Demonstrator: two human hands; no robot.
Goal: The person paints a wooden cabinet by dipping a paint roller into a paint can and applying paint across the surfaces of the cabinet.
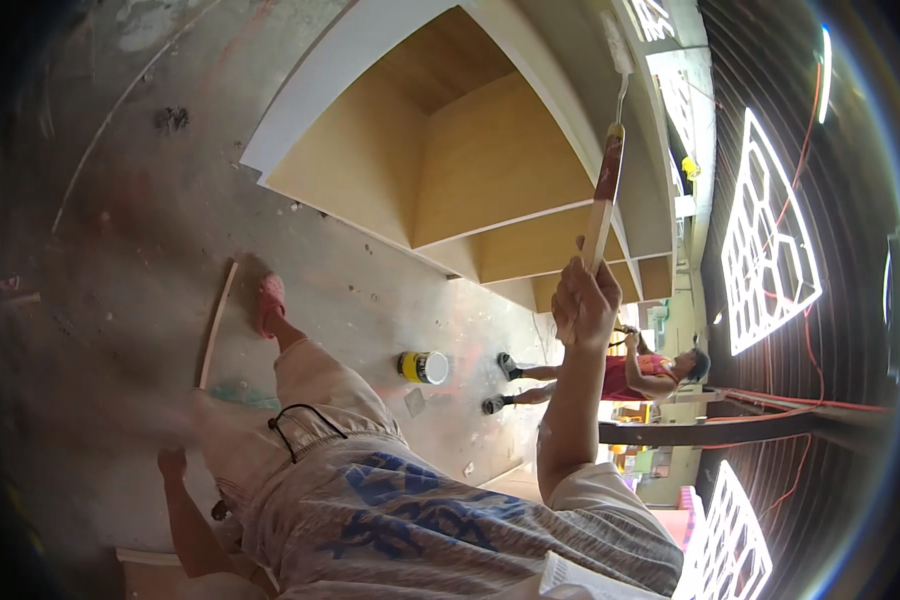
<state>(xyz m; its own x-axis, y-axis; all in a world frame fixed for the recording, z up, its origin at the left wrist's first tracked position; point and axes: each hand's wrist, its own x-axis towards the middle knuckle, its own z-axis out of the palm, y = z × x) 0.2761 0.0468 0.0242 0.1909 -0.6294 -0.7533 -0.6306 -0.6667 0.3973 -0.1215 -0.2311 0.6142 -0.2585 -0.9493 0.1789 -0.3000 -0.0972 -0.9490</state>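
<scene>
and here the paint roller is held by the right hand, its fingers wrapped tightly around the pale end of the long handle; the white sleeve is raised at the far edge of the scene, by the grey outer panel of the open cabinet, though whether contact is made cannot be told. over on the left, the left hand is hung low and blurred, so the state of its fingers cannot be told. near it, a thin strip is seen on the floor beside a pink clog. to the right, a yellow-and-black can is passed by the eye, then, farther off, a co-worker in red.
</scene>
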